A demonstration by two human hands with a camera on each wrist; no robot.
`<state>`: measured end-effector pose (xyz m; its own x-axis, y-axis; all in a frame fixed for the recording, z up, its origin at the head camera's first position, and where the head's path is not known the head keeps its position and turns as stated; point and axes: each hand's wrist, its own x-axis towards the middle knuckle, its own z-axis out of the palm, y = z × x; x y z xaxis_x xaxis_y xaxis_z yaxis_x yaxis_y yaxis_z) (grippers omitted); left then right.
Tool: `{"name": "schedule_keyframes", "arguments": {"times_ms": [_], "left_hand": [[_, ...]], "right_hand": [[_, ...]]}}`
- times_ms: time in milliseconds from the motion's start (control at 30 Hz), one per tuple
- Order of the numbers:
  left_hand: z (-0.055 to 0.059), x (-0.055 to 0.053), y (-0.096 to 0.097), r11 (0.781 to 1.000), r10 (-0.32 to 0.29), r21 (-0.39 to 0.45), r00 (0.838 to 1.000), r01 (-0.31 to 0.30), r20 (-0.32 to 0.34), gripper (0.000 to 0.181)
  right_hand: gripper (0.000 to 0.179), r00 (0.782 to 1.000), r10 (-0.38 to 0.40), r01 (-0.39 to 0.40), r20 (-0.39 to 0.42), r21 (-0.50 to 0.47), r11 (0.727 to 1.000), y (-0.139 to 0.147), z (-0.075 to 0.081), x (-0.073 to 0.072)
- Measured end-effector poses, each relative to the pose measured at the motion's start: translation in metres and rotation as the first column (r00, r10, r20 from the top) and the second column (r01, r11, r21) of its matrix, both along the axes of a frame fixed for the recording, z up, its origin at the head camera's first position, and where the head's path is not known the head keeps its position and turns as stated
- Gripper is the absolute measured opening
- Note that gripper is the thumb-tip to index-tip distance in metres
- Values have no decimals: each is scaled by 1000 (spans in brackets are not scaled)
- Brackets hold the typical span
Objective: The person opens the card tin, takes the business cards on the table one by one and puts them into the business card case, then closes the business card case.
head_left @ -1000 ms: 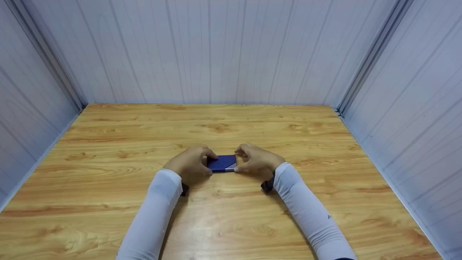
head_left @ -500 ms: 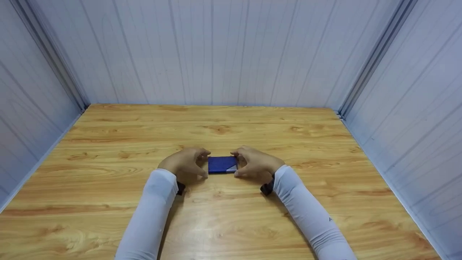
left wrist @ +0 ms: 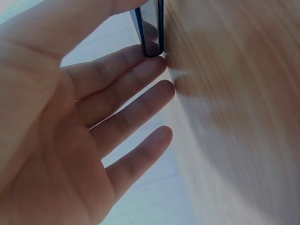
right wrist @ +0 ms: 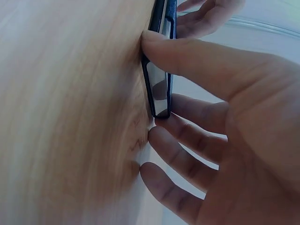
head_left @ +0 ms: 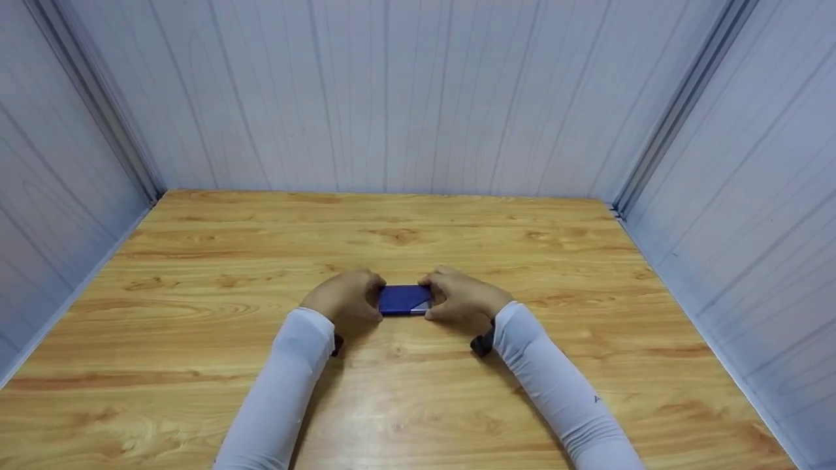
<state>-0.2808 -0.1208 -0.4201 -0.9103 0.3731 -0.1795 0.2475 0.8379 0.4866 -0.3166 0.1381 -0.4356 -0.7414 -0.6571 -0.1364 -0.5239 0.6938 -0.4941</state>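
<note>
A flat blue card case (head_left: 403, 299) with a silver corner lies on the wooden table, its long side running left to right. My left hand (head_left: 346, 297) holds its left end, the thumb at the near edge and fingertips at the far edge. At the other end, my right hand (head_left: 469, 297) grips the same two edges between thumb and fingers. The right wrist view shows the dark-edged, shiny metal end of the card case (right wrist: 159, 89) with the thumb across it. In the left wrist view, the other fingers (left wrist: 136, 115) extend beside the case, tips near the tabletop.
The wood-grain table (head_left: 398, 235) reaches a pale panelled back wall (head_left: 418, 98). Side walls (head_left: 751, 196) stand along its left and right edges. White sleeves cover both forearms, and a dark wrist camera (head_left: 482, 344) sits under the right wrist.
My left hand had fingers over the case's top, then drew off leftward with thumb and fingers spread, and now closes on the left end. The right hand stays at the right end.
</note>
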Motion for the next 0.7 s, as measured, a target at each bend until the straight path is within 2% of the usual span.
{"name": "schedule_keyframes", "arguments": {"times_ms": [200, 367, 700], "left_hand": [[0, 0, 3, 1000, -1, -27, 999, 0, -33, 59], [1, -2, 10, 996, -46, -74, 997, 42, -65, 56], [2, 3, 25, 992, -103, -77, 993, 97, -64, 52]], "right_hand": [[60, 1000, -6, 6, 19, -15, 1000, 3, 2, 1], [61, 999, -6, 7, 39, -9, 1000, 11, 4, 3], [56, 999, -10, 9, 34, 26, 1000, 30, 3, 7]]}}
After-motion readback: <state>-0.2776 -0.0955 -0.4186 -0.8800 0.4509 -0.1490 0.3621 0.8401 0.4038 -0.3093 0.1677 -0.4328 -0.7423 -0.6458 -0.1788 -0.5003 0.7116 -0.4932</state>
